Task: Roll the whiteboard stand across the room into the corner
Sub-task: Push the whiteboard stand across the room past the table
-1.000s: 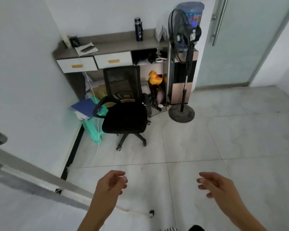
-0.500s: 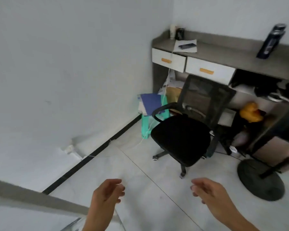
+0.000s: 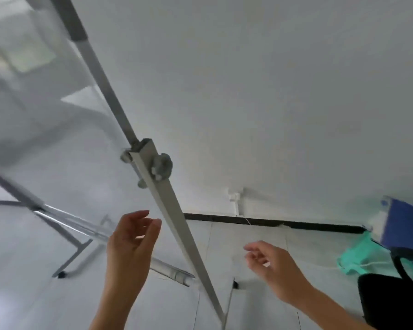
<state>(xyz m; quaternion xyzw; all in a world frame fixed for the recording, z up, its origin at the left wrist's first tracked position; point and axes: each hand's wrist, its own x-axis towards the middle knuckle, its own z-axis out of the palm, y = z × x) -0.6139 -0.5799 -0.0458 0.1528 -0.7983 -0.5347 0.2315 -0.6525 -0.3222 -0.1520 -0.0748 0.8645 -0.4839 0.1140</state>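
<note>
The whiteboard stand fills the left half of the head view. Its grey upright post [image 3: 174, 215] runs diagonally from top left to bottom centre, with a round clamp knob [image 3: 162, 166] partway up. The glossy board panel [image 3: 45, 110] hangs left of the post, and a foot bar with a black caster [image 3: 61, 274] rests on the tiled floor. My left hand [image 3: 131, 244] is just left of the post, fingers apart, holding nothing. To the right of the post, my right hand [image 3: 272, 265] is also apart from it and empty.
A white wall with a black skirting board [image 3: 272, 222] stands close behind the stand, with a wall socket [image 3: 235, 195] and a thin cord. At the right edge are a black office chair [image 3: 396, 301], a green stool [image 3: 358, 256] and a blue folder [image 3: 403, 227].
My view has swung left, away from the desk and chair, to the whiteboard stand by the wall. Both hands have stayed raised and empty, now on either side of the post.
</note>
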